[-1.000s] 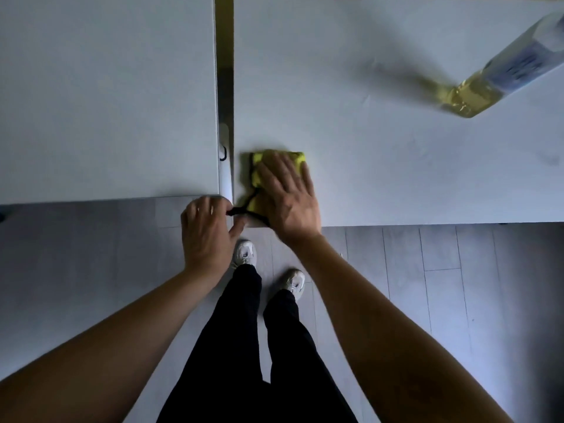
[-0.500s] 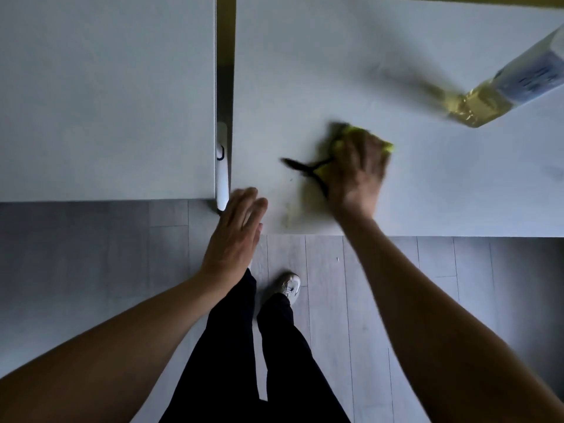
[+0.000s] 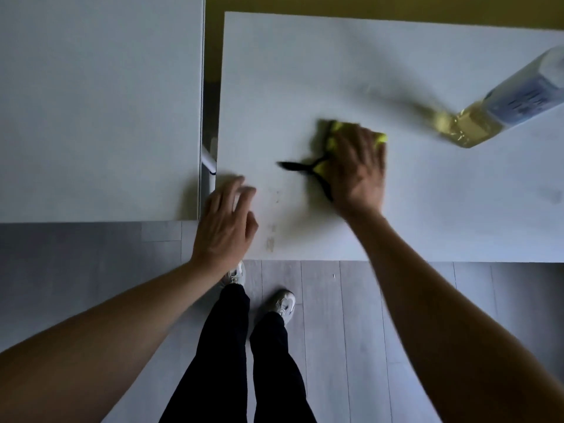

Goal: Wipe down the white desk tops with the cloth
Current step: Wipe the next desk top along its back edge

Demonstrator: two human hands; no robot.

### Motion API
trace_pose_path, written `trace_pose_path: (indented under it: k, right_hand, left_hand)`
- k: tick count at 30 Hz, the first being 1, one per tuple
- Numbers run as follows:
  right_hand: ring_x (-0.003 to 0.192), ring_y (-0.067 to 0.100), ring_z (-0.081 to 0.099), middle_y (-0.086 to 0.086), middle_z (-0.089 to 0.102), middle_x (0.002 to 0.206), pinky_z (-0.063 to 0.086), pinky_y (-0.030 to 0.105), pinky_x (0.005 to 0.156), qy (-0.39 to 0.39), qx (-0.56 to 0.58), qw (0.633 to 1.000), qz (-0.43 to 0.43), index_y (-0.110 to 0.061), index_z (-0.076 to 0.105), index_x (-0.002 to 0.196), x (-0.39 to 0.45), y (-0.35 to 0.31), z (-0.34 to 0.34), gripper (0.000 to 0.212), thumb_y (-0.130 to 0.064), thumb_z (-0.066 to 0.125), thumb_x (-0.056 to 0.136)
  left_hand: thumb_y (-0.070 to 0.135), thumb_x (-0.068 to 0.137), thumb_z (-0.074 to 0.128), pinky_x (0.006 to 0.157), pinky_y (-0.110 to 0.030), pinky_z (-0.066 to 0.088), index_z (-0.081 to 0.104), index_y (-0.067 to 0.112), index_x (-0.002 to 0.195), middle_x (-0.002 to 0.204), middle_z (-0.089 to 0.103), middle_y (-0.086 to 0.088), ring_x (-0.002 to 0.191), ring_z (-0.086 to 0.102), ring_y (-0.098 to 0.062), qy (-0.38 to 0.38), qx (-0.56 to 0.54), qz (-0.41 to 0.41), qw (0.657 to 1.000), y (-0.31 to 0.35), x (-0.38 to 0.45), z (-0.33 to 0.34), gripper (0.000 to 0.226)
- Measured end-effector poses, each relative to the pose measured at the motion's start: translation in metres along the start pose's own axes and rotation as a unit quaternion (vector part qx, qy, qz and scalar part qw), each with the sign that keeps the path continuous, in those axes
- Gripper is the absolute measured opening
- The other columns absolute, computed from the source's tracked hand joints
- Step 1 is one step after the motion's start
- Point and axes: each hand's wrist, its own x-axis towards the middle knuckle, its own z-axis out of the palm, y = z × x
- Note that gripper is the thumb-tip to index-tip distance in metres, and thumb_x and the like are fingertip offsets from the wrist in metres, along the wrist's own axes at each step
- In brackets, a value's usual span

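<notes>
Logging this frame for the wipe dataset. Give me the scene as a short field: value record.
right hand: pressed flat on the yellow cloth, fingers spread
yellow cloth: on the right desk top, black strap trailing left
left hand: open, over the right desk's near-left corner, holding nothing
bottle: yellowish liquid, blue label, on the right desk, far right
left desk top: separated from the right one by a gap
marks: faint smudges near the front edge
</notes>
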Motion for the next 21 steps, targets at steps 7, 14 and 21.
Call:
trace_pose_path:
  k: [7,14,21]
  right_hand:
    - [0.15,0.037,0.029,0.019,0.038,0.159,0.011,0.055,0.125,0.049,-0.049,0.981,0.182,-0.01,0.052,0.146,0.014,0.031,-0.011,0.056,-0.034,0.039,0.097]
    - [0.144,0.038,0.04,0.017,0.053,0.148,0.019,0.056,0.122,-0.021,0.076,0.987,-0.143,-0.013,0.066,0.133,0.086,-0.12,0.056,0.045,-0.034,0.056,0.094]
    - [0.149,0.03,0.035,0.011,0.048,0.154,0.017,0.054,0.124,-0.033,0.074,0.983,-0.164,-0.017,0.06,0.141,0.096,-0.092,0.059,0.047,-0.037,0.057,0.098]
  left_hand:
    - [0.021,0.105,0.042,0.127,-0.045,0.028,0.048,0.005,0.15,0.16,0.04,-0.018,0.152,0.034,-0.036,0.021,-0.033,-0.026,0.999,0.003,0.024,0.017,0.048]
    - [0.017,0.103,0.042,0.123,-0.051,0.035,0.048,0.007,0.152,0.156,0.045,-0.018,0.149,0.037,-0.038,0.022,-0.018,-0.022,0.999,-0.001,0.024,0.022,0.05]
    - [0.018,0.103,0.041,0.124,-0.048,0.033,0.052,0.005,0.149,0.154,0.047,-0.02,0.148,0.039,-0.038,0.036,-0.02,-0.01,0.999,-0.005,0.028,0.022,0.049]
